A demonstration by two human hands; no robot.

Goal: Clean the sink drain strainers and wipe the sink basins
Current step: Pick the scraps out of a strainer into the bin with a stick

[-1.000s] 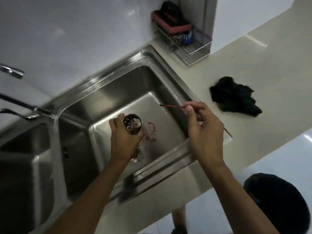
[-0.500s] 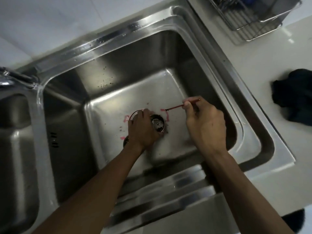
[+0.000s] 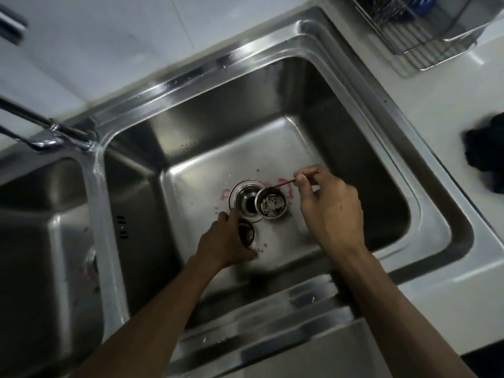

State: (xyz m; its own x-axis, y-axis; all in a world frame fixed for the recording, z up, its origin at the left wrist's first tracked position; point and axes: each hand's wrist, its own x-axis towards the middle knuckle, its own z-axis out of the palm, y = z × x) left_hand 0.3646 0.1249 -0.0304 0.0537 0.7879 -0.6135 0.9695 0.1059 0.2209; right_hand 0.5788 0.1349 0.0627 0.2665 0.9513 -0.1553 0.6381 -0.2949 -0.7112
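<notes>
In the right sink basin point(image 3: 354, 148) the drain hole point(image 3: 244, 203) stands uncovered. A round metal strainer basket point(image 3: 272, 205), speckled with pale debris, rests tilted on the drain's right rim. My left hand point(image 3: 226, 241) is curled around a second small dark metal cup point(image 3: 246, 235) just in front of the drain. To the right of the strainer, my right hand point(image 3: 330, 211) pinches a thin red stick point(image 3: 289, 182), whose tip reaches the strainer's rim. Pink stains point(image 3: 226, 192) ring the drain.
A second, left basin point(image 3: 41, 241) lies beyond the divider, with the faucet point(image 3: 54, 132) at its back. A wire rack point(image 3: 425, 31) stands at the top right on the counter. A black cloth point(image 3: 485, 156) lies at the right edge.
The view has closed in on the right basin. My left hand lowered the strainer from mid-air to the basin floor; the strainer now rests at the drain. My right hand followed with the stick.
</notes>
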